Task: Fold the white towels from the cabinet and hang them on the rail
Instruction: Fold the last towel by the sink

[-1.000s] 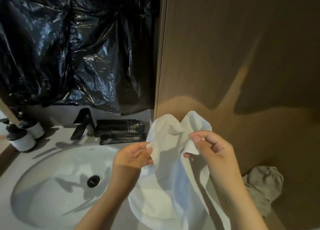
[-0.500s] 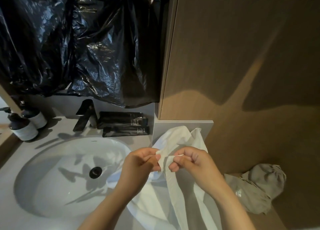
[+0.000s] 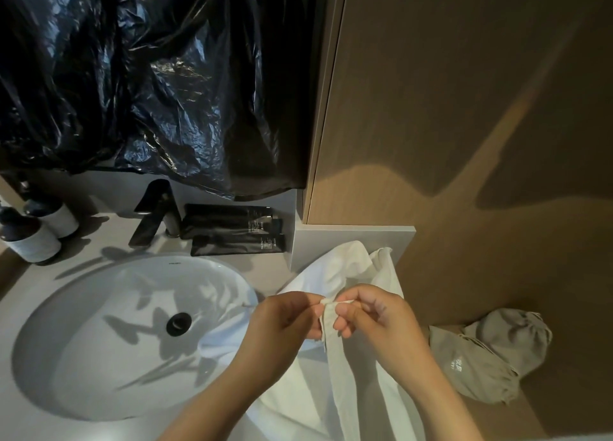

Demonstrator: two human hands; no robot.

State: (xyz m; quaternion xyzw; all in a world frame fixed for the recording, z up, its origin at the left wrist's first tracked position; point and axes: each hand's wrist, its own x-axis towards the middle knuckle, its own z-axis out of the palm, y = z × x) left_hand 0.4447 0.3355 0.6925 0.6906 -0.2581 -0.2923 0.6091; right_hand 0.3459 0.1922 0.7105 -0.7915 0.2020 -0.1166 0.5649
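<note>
Pinched between the left grip and right grip, the white towel is soft matt cloth with a fine weave. Left of the grips, the sink is smooth glossy white glaze, set in a smooth matt grey table. Beyond them, the tap looks like dark matt metal, the tubes satin black plastic, the sheet crinkled glossy black plastic. The wall panel is matt wood grain. Right of the grips, the bag is coarse matt grey cloth

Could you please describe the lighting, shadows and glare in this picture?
Head view: warm light strikes the wood panel low down, broad soft shadows above; shadows streak the sink basin; glare glints on the black plastic sheet; the left hand and right hand pinching the white towel look sharp.
</note>
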